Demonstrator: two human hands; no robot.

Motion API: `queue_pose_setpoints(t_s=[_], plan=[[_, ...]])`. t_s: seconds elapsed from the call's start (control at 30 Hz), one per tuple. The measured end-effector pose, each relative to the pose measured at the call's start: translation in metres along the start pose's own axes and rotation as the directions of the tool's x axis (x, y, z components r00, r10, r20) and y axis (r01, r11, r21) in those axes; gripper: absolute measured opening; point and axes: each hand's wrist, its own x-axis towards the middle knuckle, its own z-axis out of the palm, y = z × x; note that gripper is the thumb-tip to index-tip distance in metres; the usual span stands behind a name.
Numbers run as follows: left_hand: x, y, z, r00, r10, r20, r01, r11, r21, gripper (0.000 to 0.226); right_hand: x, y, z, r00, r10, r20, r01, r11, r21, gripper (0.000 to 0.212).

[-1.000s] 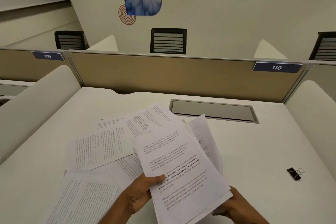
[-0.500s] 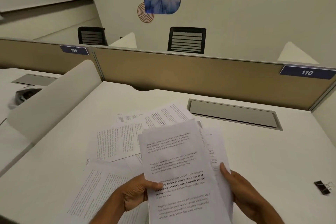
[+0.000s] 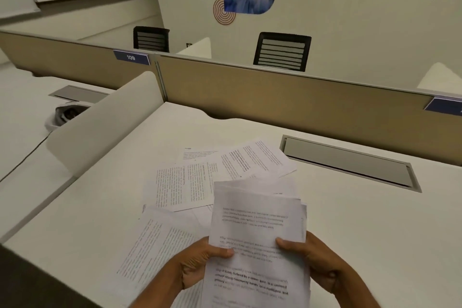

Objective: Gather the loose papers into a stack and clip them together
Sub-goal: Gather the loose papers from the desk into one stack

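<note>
right hand (image 3: 317, 262) had climbed from under the bottom corner up to the right edge of the stack (image 3: 257, 227), thumb now laid across the printed front, and the fanned sheets had closed into a tidier bundle. view had swung left as well, bringing the blue 109 tag (image 3: 131, 57) well into the picture. left hand (image 3: 200, 265) gripped the stack's left edge, thumb on top, fingers curled behind. both hands held the stack tilted above the near side of the bench (image 3: 362, 220). loose papers (image 3: 182, 187) lay spread on the bench just beyond and left of the stack, overlapping one another: one sheet at the near left running under the left hand, a wide one in the middle, another angled toward the grey hatch (image 3: 350, 165). behind that stood the tan divider (image 3: 275, 97), with two black chairs (image 3: 282, 51) beyond it.
</note>
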Motion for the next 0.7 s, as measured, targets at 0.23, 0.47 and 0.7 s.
queue_pose_setpoints(t_s=[0.23,0.47,0.7], plan=[[0.002,-0.013,-0.023,0.996,-0.001,-0.088,-0.021,0.970,-0.240,0.046,0.021,0.013,0.028,0.999,0.008,-0.050,-0.008,1.000,0.001,0.042],[-0.004,-0.006,-0.039,0.993,-0.003,-0.115,-0.021,0.978,-0.209,0.043,0.044,0.027,0.060,0.993,-0.003,-0.114,-0.002,0.999,-0.036,0.039],[-0.003,-0.005,-0.074,0.993,0.016,-0.114,-0.031,0.991,-0.131,0.045,0.079,0.015,0.062,0.969,-0.037,-0.243,0.030,0.999,-0.032,0.033]])
